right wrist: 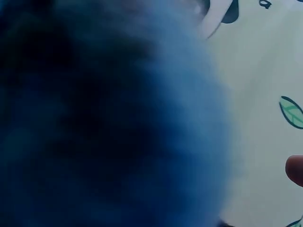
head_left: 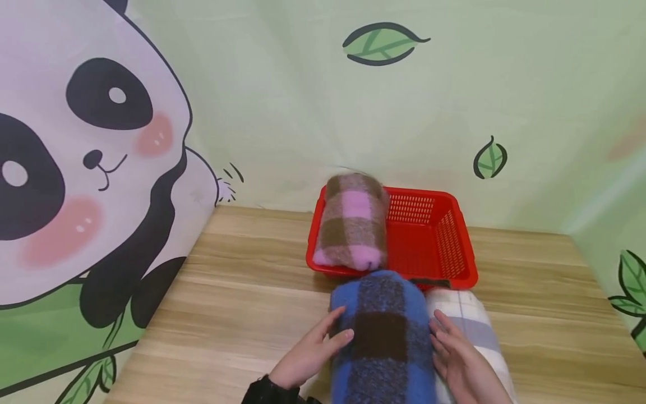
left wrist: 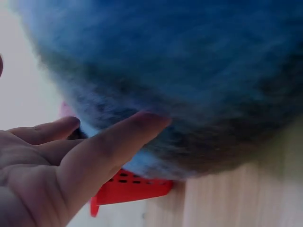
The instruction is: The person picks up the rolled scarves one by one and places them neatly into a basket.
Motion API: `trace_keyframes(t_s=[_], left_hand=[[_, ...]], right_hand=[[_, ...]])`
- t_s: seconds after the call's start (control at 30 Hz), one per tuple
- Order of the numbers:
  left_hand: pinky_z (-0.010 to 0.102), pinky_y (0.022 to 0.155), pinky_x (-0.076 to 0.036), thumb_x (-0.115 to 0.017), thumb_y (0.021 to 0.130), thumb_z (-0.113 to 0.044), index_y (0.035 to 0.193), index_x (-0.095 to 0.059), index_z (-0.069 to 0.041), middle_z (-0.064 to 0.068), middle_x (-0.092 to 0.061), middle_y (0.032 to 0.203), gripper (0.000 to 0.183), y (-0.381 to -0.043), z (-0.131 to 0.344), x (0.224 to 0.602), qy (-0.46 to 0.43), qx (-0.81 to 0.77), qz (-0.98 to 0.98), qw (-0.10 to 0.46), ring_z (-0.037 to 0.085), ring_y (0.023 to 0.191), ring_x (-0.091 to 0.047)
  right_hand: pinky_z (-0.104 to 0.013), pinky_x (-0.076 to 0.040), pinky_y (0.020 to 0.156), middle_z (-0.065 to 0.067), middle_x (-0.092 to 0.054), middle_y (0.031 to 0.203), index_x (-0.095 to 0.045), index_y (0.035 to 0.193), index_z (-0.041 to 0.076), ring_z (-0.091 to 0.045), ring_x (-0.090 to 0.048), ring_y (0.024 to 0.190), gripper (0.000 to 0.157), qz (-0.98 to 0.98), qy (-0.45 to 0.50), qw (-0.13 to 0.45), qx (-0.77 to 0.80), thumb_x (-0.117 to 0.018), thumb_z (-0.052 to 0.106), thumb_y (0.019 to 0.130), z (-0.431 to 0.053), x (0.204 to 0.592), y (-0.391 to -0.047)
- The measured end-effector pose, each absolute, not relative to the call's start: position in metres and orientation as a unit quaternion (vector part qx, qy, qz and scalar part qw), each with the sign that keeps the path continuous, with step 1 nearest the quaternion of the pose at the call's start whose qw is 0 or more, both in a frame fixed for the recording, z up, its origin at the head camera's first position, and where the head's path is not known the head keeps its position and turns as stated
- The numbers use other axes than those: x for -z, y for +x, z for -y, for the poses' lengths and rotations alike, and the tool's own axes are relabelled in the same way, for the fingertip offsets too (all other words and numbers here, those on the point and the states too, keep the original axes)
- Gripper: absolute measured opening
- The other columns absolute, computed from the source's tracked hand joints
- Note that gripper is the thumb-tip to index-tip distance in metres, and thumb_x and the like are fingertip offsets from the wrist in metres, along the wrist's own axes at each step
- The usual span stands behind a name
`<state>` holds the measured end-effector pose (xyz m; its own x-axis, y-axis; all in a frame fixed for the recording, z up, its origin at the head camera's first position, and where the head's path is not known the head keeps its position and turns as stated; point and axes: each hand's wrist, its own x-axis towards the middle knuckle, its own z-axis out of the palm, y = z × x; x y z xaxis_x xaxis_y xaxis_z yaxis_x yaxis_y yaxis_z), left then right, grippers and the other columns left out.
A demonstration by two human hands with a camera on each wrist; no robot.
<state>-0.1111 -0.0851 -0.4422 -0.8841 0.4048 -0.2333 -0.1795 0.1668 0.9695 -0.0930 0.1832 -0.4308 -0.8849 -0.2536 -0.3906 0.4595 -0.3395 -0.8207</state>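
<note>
A thick rolled blanket (head_left: 379, 342) in blue and brown check lies lengthwise in front of the basket, its far end at the basket's near rim. On its left side is my left hand (head_left: 313, 348), thumb and fingers extended against the fleece. In the left wrist view, straight fingers (left wrist: 118, 142) meet the fuzzy blue surface. My right hand (head_left: 466, 362) stands at the roll's right side with fingers stretched forward, over a white and grey-blue checked roll (head_left: 479, 322). Blurred blue fabric (right wrist: 142, 118) fills much of the right wrist view, with one fingertip (right wrist: 295, 170) at the edge.
A red plastic basket (head_left: 424, 241) with perforated walls stands against the backdrop. Its left half holds a pink and brown checked roll (head_left: 355, 224). Wood-grain tabletop (head_left: 242, 292) surrounds it, and a panda-print cloth (head_left: 282, 101) hangs behind and at the sides.
</note>
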Motion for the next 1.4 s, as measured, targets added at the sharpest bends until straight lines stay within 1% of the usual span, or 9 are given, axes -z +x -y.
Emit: trace_keyframes(t_s=[0.13,0.2,0.4,0.67,0.93,1.0,1.13,1.23,1.4], left_hand=[[0.053,0.104,-0.024,-0.048,0.094,-0.047,0.145,-0.024,-0.001,0.025,-0.023,0.146,0.073,-0.11,0.081,0.449,0.073,-0.621,-0.748,0.223,0.038,0.133,-0.021],[0.052,0.104,-0.024,-0.047,0.093,-0.05,0.145,-0.023,-0.001,0.025,-0.024,0.146,0.077,-0.11,0.079,0.452,0.069,-0.608,-0.758,0.224,0.037,0.133,-0.023],[0.053,0.103,-0.025,-0.048,0.088,-0.059,0.146,-0.016,0.001,0.025,-0.023,0.146,0.089,-0.115,0.075,0.461,0.056,-0.575,-0.78,0.241,0.037,0.132,-0.025],[0.054,0.1,-0.03,-0.054,0.083,-0.06,0.145,-0.018,0.003,0.027,-0.03,0.142,0.096,-0.12,0.077,0.477,0.04,-0.57,-0.784,0.243,0.038,0.127,-0.034],[0.057,0.092,-0.036,-0.047,0.082,-0.068,0.144,-0.022,0.004,0.031,-0.043,0.132,0.098,-0.112,0.079,0.485,0.008,-0.493,-0.839,0.229,0.041,0.115,-0.047],[0.057,0.091,-0.037,-0.046,0.083,-0.068,0.144,-0.023,0.004,0.03,-0.044,0.13,0.097,-0.11,0.081,0.486,0.009,-0.481,-0.848,0.224,0.041,0.114,-0.048],[0.053,0.093,-0.037,-0.047,0.09,-0.056,0.147,-0.022,-0.006,0.022,-0.043,0.135,0.08,-0.109,0.089,0.49,0.061,-0.531,-0.817,0.216,0.035,0.116,-0.047],[0.048,0.097,-0.034,-0.043,0.095,-0.046,0.148,-0.018,-0.012,0.017,-0.034,0.143,0.068,-0.107,0.098,0.496,0.096,-0.615,-0.744,0.241,0.031,0.123,-0.039],[0.042,0.1,-0.032,-0.031,0.1,-0.04,0.149,-0.007,-0.009,0.02,-0.019,0.148,0.063,-0.096,0.111,0.502,0.087,-0.716,-0.624,0.301,0.031,0.126,-0.034]], right_hand=[[-0.055,0.013,0.104,-0.02,0.026,0.147,0.018,0.143,0.002,-0.035,0.025,0.132,0.072,-0.568,0.102,0.204,0.791,-0.035,0.012,0.096,-0.169,0.443,-0.092],[-0.055,0.008,0.106,-0.023,0.026,0.146,0.019,0.142,0.0,-0.038,0.023,0.132,0.077,-0.586,0.114,0.201,0.776,-0.04,0.013,0.095,-0.162,0.447,-0.093],[-0.058,-0.015,0.105,-0.031,0.013,0.147,0.017,0.142,-0.003,-0.046,0.001,0.134,0.094,-0.643,0.145,0.203,0.724,-0.055,0.027,0.091,-0.148,0.454,-0.094],[-0.058,-0.028,0.099,-0.037,-0.005,0.144,0.011,0.145,-0.001,-0.051,-0.022,0.127,0.101,-0.711,0.161,0.209,0.652,-0.058,0.044,0.087,-0.144,0.464,-0.094],[-0.058,-0.021,0.103,-0.036,-0.005,0.143,0.006,0.146,0.0,-0.051,-0.02,0.126,0.095,-0.722,0.155,0.167,0.653,-0.057,0.041,0.088,-0.135,0.477,-0.086],[-0.058,-0.022,0.102,-0.036,-0.008,0.142,0.004,0.146,0.0,-0.051,-0.022,0.126,0.095,-0.719,0.158,0.163,0.657,-0.058,0.041,0.087,-0.132,0.481,-0.085],[-0.057,-0.027,0.1,-0.036,-0.013,0.141,0.001,0.147,0.002,-0.051,-0.027,0.124,0.097,-0.723,0.167,0.165,0.65,-0.061,0.041,0.085,-0.127,0.492,-0.08],[-0.057,-0.03,0.098,-0.034,-0.015,0.141,0.001,0.148,0.005,-0.049,-0.029,0.123,0.099,-0.716,0.176,0.164,0.655,-0.064,0.041,0.083,-0.125,0.502,-0.075],[-0.056,-0.029,0.1,-0.034,-0.018,0.141,0.0,0.148,0.005,-0.048,-0.031,0.124,0.097,-0.701,0.159,0.15,0.678,-0.064,0.039,0.083,-0.128,0.518,-0.069]])
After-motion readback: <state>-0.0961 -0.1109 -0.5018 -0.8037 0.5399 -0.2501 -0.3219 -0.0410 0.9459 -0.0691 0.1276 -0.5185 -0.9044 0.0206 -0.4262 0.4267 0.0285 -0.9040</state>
